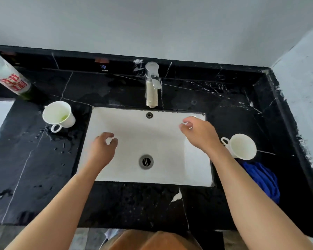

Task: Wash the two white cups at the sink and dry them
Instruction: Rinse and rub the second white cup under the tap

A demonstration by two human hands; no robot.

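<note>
A view from above looks down on a white rectangular sink (116,170) set into a black marble counter (34,168). 2 bare hands hover over the basin, holding nothing. The left hand (103,150) hangs over the basin's left side, fingers loosely curled with thumb and forefinger close together but pinching nothing. The right hand (200,132) is over the basin's right rear corner, fingers also loosely curled and empty.

The 2 white cups stand on the counter, 1 on either side of the sink. The left cup (59,114) sits just beside the sink's rear left corner, handle towards the viewer, with a greenish residue inside and water drops on the counter near it. The right cup (242,147) sits beside the sink's right edge, handle pointing at the sink, close to the right wrist. A crumpled blue cloth (264,179) lies just in front of it. A chrome tap (152,83) stands behind the basin; no water runs.

The cups look like glazed ceramic: rigid, fairly light, breakable against the basin, probably slippery once wet. The handle, or a full wrap round the body, seems the safest hold.
</note>
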